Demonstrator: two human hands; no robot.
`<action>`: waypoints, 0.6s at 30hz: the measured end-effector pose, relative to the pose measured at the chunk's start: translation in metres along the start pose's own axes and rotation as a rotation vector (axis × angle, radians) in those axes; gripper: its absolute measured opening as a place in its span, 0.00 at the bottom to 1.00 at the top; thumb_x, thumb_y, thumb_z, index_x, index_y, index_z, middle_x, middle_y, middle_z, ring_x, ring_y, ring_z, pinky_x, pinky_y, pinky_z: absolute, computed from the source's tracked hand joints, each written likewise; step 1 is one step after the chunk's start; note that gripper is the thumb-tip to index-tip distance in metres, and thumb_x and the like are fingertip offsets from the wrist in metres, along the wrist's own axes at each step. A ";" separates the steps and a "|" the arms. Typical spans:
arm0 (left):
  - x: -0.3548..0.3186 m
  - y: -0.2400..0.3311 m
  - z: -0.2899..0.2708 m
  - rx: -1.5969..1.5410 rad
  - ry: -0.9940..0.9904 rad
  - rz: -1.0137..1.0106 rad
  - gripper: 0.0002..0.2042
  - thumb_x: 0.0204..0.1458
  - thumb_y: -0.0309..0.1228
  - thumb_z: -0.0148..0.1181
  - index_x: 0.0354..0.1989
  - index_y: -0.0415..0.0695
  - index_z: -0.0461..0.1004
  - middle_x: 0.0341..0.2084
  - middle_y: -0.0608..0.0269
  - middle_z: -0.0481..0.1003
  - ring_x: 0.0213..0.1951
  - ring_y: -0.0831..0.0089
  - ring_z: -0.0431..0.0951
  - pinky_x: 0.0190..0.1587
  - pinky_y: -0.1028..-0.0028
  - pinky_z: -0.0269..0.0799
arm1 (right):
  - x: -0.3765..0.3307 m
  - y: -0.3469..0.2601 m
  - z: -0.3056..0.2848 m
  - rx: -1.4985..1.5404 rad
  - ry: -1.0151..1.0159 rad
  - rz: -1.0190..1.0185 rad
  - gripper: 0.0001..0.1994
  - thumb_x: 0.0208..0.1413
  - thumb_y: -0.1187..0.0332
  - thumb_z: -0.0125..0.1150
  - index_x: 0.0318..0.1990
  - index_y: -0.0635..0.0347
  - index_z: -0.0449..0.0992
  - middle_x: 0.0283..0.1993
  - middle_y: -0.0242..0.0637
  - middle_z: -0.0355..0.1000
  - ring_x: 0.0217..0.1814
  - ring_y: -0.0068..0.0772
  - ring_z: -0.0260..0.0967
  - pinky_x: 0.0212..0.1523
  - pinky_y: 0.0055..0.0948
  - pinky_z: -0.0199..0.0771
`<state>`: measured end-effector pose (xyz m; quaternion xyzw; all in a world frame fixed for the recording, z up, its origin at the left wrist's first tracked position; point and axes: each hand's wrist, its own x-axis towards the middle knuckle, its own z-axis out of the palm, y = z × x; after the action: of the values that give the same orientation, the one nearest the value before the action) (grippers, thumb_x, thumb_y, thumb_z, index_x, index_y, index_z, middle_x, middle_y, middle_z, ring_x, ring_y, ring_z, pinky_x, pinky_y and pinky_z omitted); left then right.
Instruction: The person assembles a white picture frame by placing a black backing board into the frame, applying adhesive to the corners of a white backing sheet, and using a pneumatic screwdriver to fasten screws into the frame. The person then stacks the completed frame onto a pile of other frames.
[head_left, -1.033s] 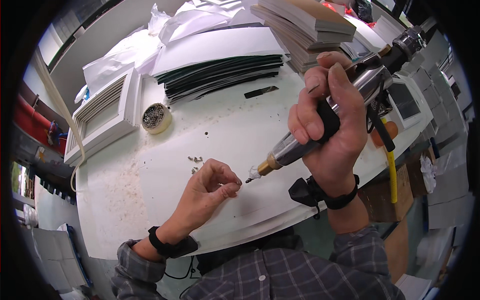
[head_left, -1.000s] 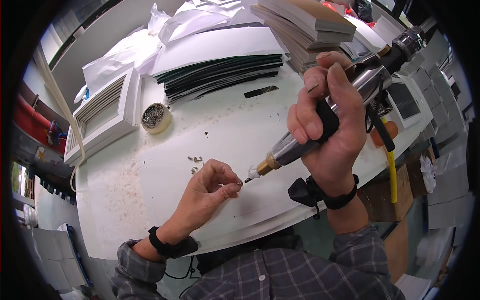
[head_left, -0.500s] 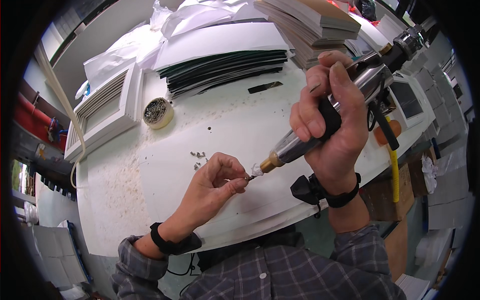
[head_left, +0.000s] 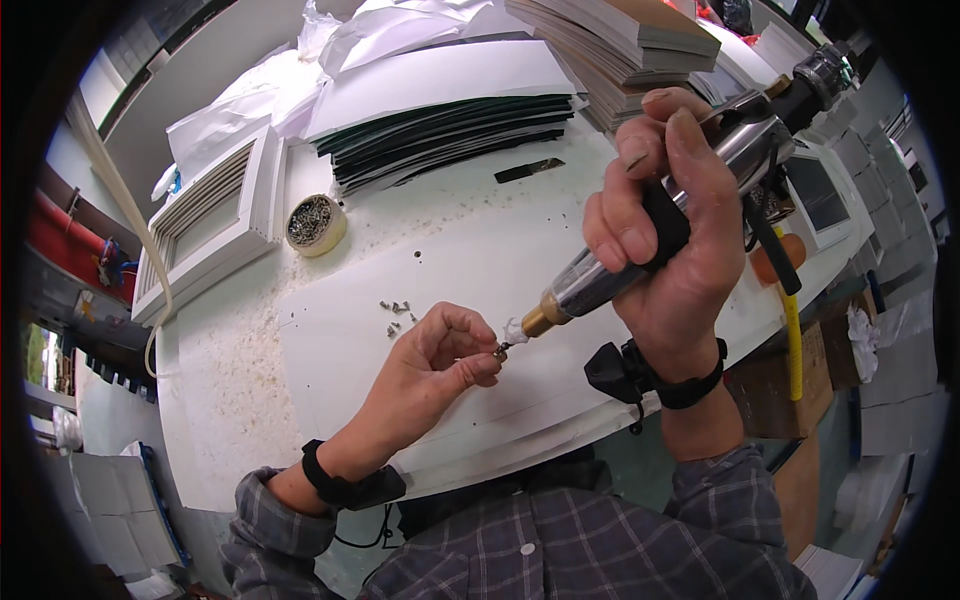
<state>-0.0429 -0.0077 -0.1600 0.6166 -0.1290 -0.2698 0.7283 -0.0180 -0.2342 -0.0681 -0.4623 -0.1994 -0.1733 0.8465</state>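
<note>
My right hand (head_left: 675,215) is wrapped round a silver, gun-less straight air screwdriver (head_left: 590,285) with a brass-coloured nose, tilted down toward the left. Its short dark bit, with a wisp of white material around it, reaches my left hand (head_left: 432,368). There the thumb and fingertips pinch a small metal screw (head_left: 499,354) at the bit's tip, mostly hidden by the fingers. Several loose screws (head_left: 396,306) lie on the white board (head_left: 350,350) just beyond my left hand. Farther back, a round tub (head_left: 318,226) holds many more small metal pieces.
White frames (head_left: 215,220) are stacked at the left, near a pale hose (head_left: 135,220). Dark-edged sheets (head_left: 450,145) stand in a pile at the back, with a flat dark blade-like strip (head_left: 529,170) before them. Thick boards (head_left: 640,50) are piled behind my right hand.
My right hand and the air screwdriver have shifted slightly to the right. The left hand has moved a touch right too, still pinching the screw at the bit.
</note>
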 end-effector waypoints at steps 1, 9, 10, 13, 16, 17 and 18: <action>0.001 -0.001 0.000 -0.014 -0.004 -0.003 0.11 0.64 0.27 0.64 0.49 0.42 0.69 0.39 0.65 0.78 0.41 0.77 0.80 0.49 0.73 0.79 | 0.000 0.000 -0.001 -0.004 -0.009 -0.005 0.15 0.75 0.60 0.44 0.58 0.60 0.67 0.40 0.27 0.67 0.18 0.11 0.55 0.19 0.19 0.62; 0.007 0.006 0.006 0.012 0.017 -0.008 0.11 0.64 0.26 0.64 0.50 0.42 0.69 0.40 0.65 0.78 0.43 0.78 0.80 0.49 0.74 0.79 | 0.006 0.000 -0.005 0.041 -0.033 0.015 0.15 0.74 0.60 0.45 0.57 0.60 0.67 0.40 0.28 0.67 0.18 0.12 0.56 0.20 0.19 0.63; 0.010 0.011 0.008 0.036 0.023 -0.019 0.11 0.64 0.26 0.64 0.50 0.42 0.69 0.41 0.65 0.78 0.44 0.79 0.80 0.49 0.75 0.79 | 0.008 -0.001 -0.008 0.032 -0.040 0.009 0.15 0.74 0.60 0.45 0.57 0.60 0.67 0.40 0.28 0.67 0.19 0.13 0.56 0.21 0.20 0.63; 0.025 0.024 0.010 0.127 0.026 -0.032 0.11 0.64 0.23 0.62 0.52 0.41 0.71 0.41 0.64 0.78 0.43 0.79 0.78 0.50 0.76 0.77 | 0.017 -0.007 -0.009 -0.050 -0.021 -0.007 0.15 0.73 0.59 0.48 0.57 0.58 0.67 0.40 0.29 0.67 0.19 0.13 0.57 0.21 0.20 0.63; 0.046 0.033 0.009 0.254 0.014 0.013 0.10 0.63 0.21 0.62 0.51 0.40 0.71 0.40 0.63 0.80 0.43 0.79 0.78 0.50 0.75 0.76 | 0.030 -0.006 -0.008 -0.117 -0.027 -0.050 0.15 0.71 0.58 0.55 0.56 0.57 0.69 0.40 0.29 0.68 0.21 0.13 0.59 0.23 0.20 0.62; 0.054 0.032 0.009 0.331 0.022 0.073 0.10 0.62 0.21 0.61 0.50 0.39 0.72 0.39 0.61 0.81 0.42 0.77 0.80 0.49 0.74 0.77 | 0.035 -0.003 -0.010 -0.123 -0.022 -0.054 0.15 0.70 0.58 0.56 0.55 0.57 0.70 0.40 0.30 0.68 0.21 0.13 0.60 0.24 0.21 0.63; 0.062 0.033 0.009 0.403 0.014 0.092 0.10 0.63 0.22 0.61 0.50 0.39 0.71 0.40 0.61 0.81 0.42 0.78 0.80 0.48 0.74 0.76 | 0.040 0.000 -0.014 -0.129 -0.017 -0.057 0.15 0.69 0.58 0.58 0.55 0.57 0.71 0.40 0.30 0.69 0.22 0.13 0.61 0.24 0.21 0.63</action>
<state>0.0114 -0.0459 -0.1348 0.7452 -0.2031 -0.2008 0.6026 0.0193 -0.2501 -0.0548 -0.5115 -0.2082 -0.2060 0.8078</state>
